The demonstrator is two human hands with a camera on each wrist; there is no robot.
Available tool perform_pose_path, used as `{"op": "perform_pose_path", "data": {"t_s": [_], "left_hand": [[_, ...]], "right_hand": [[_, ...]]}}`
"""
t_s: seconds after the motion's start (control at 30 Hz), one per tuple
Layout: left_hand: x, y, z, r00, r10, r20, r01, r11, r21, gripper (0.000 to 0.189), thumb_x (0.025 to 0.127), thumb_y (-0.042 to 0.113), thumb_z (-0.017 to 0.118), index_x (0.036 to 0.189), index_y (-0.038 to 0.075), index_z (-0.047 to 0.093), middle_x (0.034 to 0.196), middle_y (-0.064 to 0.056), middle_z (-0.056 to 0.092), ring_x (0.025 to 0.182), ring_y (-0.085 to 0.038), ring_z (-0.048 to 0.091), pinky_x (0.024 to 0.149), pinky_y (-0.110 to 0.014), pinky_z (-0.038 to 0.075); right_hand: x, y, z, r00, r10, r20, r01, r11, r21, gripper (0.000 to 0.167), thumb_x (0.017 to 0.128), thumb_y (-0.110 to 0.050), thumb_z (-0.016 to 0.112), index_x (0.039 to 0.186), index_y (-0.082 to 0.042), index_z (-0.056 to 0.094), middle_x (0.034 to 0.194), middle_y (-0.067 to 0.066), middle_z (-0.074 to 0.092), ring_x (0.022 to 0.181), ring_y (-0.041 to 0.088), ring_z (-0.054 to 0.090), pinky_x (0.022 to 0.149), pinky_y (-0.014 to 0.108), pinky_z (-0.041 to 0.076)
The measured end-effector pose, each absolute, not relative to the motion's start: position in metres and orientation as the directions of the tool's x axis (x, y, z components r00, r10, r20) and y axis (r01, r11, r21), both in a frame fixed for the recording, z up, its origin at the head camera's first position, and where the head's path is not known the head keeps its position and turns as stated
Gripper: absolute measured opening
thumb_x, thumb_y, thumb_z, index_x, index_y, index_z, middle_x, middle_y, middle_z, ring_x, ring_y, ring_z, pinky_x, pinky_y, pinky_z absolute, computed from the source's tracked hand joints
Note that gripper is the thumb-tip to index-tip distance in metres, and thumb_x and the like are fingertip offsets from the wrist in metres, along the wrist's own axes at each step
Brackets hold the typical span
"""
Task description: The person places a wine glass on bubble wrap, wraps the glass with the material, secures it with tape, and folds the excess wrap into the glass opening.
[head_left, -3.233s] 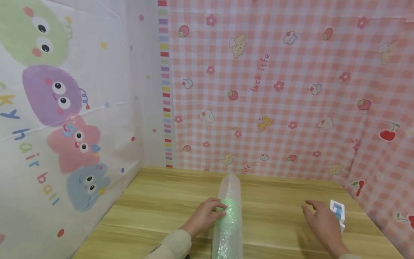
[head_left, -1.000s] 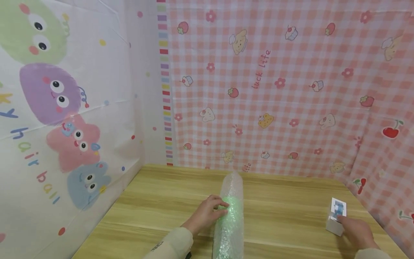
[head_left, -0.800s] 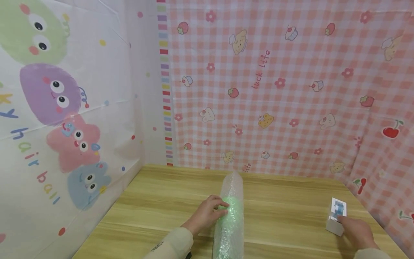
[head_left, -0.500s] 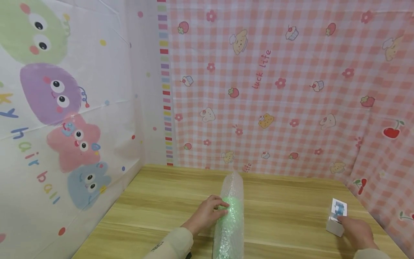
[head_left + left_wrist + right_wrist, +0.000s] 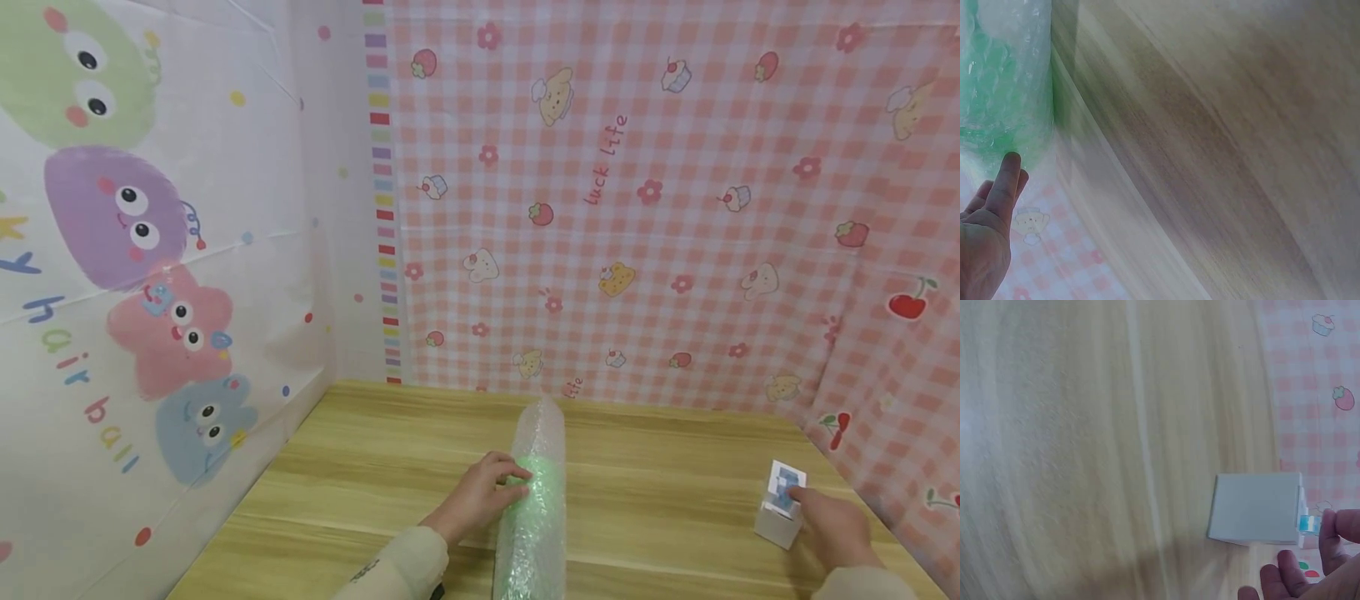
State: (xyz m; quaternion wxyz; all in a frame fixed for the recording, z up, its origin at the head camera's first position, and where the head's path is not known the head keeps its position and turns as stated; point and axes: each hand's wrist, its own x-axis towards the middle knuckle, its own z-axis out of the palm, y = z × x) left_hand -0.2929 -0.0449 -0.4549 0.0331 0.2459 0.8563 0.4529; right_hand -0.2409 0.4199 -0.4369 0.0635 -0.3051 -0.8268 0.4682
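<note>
A bubble-wrapped roll (image 5: 534, 533), green in its middle part, lies lengthwise on the wooden table. My left hand (image 5: 477, 493) rests against its left side; in the left wrist view the extended fingers (image 5: 1005, 181) touch the wrap. Toward the table's right side a small white box (image 5: 778, 527) stands upright with a blue piece in its top. My right hand (image 5: 834, 521) is at the box's right edge. Seen from the right wrist, thumb and index finger pinch a shiny blue strip (image 5: 1310, 524) sticking out of the white box (image 5: 1257, 508), while the other fingers hang loosely beside it.
A pink checked cloth (image 5: 615, 250) hangs behind the table, with a white cartoon-print sheet (image 5: 247, 275) along the left. Bare tabletop (image 5: 652, 517) lies between the roll and the box.
My right hand has gone from the box's left side round to its right and now pinches the blue strip, rising slightly lately. My left hand stays on the roll.
</note>
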Motion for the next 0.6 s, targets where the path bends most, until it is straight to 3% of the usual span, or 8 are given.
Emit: {"op": "perform_pose_path", "data": {"t_s": [0.13,0.27,0.43,0.6], "left_hand": [[-0.2924,-0.0445,-0.455,-0.877,0.451,0.165,0.391,0.47,0.792,0.021,0.096,0.023,0.067,0.115,0.015,0.072,0.123,-0.001,0.053,0.112,-0.029,0.056,0.091,-0.041,0.052],[-0.2915,-0.0448,-0.4548,-0.871,0.457,0.181,0.407,0.465,0.786,0.021,0.096,0.022,0.067,0.115,0.014,0.072,0.123,-0.003,0.054,0.111,-0.029,0.056,0.091,-0.044,0.052],[-0.2922,-0.0453,-0.4555,-0.863,0.463,0.201,0.428,0.46,0.778,0.021,0.096,0.022,0.067,0.115,0.013,0.072,0.124,-0.006,0.054,0.111,-0.03,0.057,0.091,-0.045,0.052],[-0.2925,-0.0456,-0.4554,-0.865,0.465,0.187,0.417,0.462,0.783,0.022,0.097,0.023,0.066,0.116,0.014,0.072,0.124,-0.003,0.053,0.111,-0.028,0.056,0.091,-0.041,0.052]], "right_hand": [[-0.2405,0.4189,-0.4343,-0.793,0.571,-0.213,0.42,0.258,-0.87,0.075,0.094,-0.028,0.056,0.131,0.031,0.026,0.133,0.042,0.028,0.117,0.05,0.032,0.111,0.058,0.027],[-0.2402,0.4179,-0.4336,-0.782,0.577,-0.235,0.431,0.229,-0.873,0.078,0.094,-0.031,0.057,0.133,0.029,0.025,0.132,0.042,0.031,0.118,0.053,0.036,0.107,0.06,0.032],[-0.243,0.419,-0.4329,-0.762,0.588,-0.271,0.415,0.123,-0.901,0.086,0.093,-0.026,0.059,0.142,0.026,0.013,0.152,0.039,0.012,0.137,0.049,0.02,0.116,0.056,0.018],[-0.2449,0.4221,-0.432,-0.758,0.577,-0.305,0.371,-0.004,-0.929,0.092,0.091,-0.021,0.062,0.145,0.023,0.002,0.158,0.033,0.0,0.144,0.047,0.009,0.117,0.053,0.012]]}}
